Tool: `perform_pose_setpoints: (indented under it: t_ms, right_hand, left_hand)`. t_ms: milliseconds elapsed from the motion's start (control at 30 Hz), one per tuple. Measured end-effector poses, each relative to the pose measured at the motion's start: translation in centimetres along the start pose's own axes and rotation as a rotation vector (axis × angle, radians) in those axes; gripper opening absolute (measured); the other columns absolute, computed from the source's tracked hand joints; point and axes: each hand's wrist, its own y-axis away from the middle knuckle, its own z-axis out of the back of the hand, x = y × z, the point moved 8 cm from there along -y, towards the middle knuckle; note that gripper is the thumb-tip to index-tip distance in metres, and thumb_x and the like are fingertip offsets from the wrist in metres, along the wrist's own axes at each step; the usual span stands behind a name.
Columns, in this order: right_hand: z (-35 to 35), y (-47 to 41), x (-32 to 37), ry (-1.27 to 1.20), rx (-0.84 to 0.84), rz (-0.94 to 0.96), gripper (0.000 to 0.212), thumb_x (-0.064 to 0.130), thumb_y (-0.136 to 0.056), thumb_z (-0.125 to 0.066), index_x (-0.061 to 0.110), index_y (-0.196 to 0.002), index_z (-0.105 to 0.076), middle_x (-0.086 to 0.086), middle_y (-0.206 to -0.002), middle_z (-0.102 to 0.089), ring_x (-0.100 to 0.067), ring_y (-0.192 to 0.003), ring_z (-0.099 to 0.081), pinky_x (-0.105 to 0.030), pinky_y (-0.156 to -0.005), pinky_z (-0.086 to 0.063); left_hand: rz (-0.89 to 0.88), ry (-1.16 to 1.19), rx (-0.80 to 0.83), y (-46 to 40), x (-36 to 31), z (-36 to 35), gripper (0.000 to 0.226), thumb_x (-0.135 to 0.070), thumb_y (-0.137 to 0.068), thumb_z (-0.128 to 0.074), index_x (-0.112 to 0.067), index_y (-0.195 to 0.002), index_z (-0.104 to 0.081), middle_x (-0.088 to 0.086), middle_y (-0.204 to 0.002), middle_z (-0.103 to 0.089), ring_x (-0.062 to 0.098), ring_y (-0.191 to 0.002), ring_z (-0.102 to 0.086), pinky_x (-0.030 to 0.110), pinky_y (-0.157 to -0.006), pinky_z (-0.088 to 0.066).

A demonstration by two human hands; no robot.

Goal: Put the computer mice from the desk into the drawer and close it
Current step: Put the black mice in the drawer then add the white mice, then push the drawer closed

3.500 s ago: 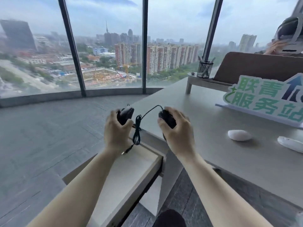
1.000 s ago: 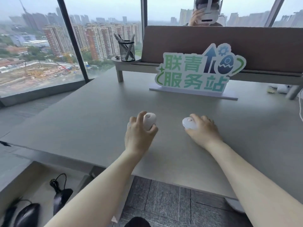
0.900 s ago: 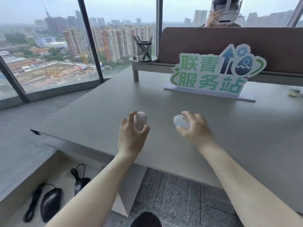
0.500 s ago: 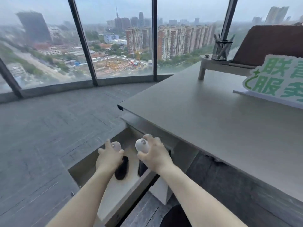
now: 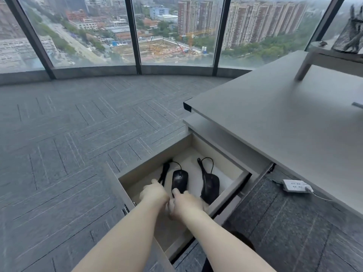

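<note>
The open drawer (image 5: pixel 228 192) juts out below the grey desk (image 5: pixel 284 118). Two black wired mice lie inside it, one (image 5: pixel 179 181) in the middle and one (image 5: pixel 211 186) to the right, cables coiled behind them. My left hand (image 5: pixel 155 194) and right hand (image 5: pixel 186 203) are side by side, palms down, low in the drawer's near part. Each is curled over a white mouse; only a pale sliver (image 5: pixel 170 206) shows between them. My right fingertips touch the rear of the middle black mouse.
A white power strip (image 5: pixel 295 185) lies on the carpet under the desk, right of the drawer. A mesh pen holder (image 5: pixel 351 38) stands on a raised shelf (image 5: pixel 334 55) at the desk's far end. Grey carpet stretches left to the glass wall.
Both hands lifted the white mice off the desk, swung left and have dropped from above the drawer down into it. The view has tilted down toward the drawer.
</note>
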Motion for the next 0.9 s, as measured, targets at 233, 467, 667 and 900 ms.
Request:
perform_pose_setpoints:
  t_ms: [233,467,667,900]
  right_hand:
    - [-0.2,0.1,0.3,0.030,0.035,-0.005,0.052,0.031,-0.087,-0.057,0.017,-0.132,-0.035,-0.017,-0.129,-0.046,-0.037,-0.115,-0.051,-0.041,-0.082,-0.042]
    - [6.7,4.5,-0.1,-0.197,-0.287,0.157,0.024,0.030,-0.092,-0.044,0.015,-0.105,-0.058,-0.004,-0.108,-0.062,-0.026,-0.098,-0.057,-0.039,-0.079,-0.050]
    - [5.1,9.7,0.9,-0.374,-0.341,0.310,0.028,0.042,-0.091,-0.049,0.018,-0.098,-0.063,0.001,-0.099,-0.065,-0.016,-0.090,-0.059,-0.036,-0.079,-0.052]
    - [0.4,15.2,1.3,-0.541,-0.382,0.423,0.077,0.076,-0.076,-0.053,0.023,-0.131,-0.051,0.009,-0.138,-0.044,-0.007,-0.134,-0.029,-0.032,-0.112,-0.030]
  left_hand:
    - [-0.049,-0.006,-0.057,-0.3,-0.5,1.2,0.070,-0.049,-0.087,-0.053,-0.009,-0.142,-0.035,0.018,-0.144,-0.043,0.034,-0.130,-0.049,0.039,-0.099,-0.044]
    - [-0.317,0.165,-0.466,3.8,0.3,9.2,0.041,-0.036,-0.090,-0.042,-0.017,-0.124,-0.058,0.008,-0.123,-0.062,0.030,-0.110,-0.060,0.036,-0.081,-0.046]
    - [-0.375,0.413,-0.643,8.6,4.9,9.2,0.036,-0.028,-0.092,-0.049,-0.014,-0.123,-0.060,0.012,-0.124,-0.057,0.029,-0.116,-0.049,0.036,-0.088,-0.040]
    - [-0.223,0.727,-0.527,11.1,10.4,4.0,0.058,-0.029,-0.097,-0.041,-0.006,-0.149,-0.030,0.017,-0.154,-0.034,0.034,-0.139,-0.034,0.047,-0.110,-0.030]
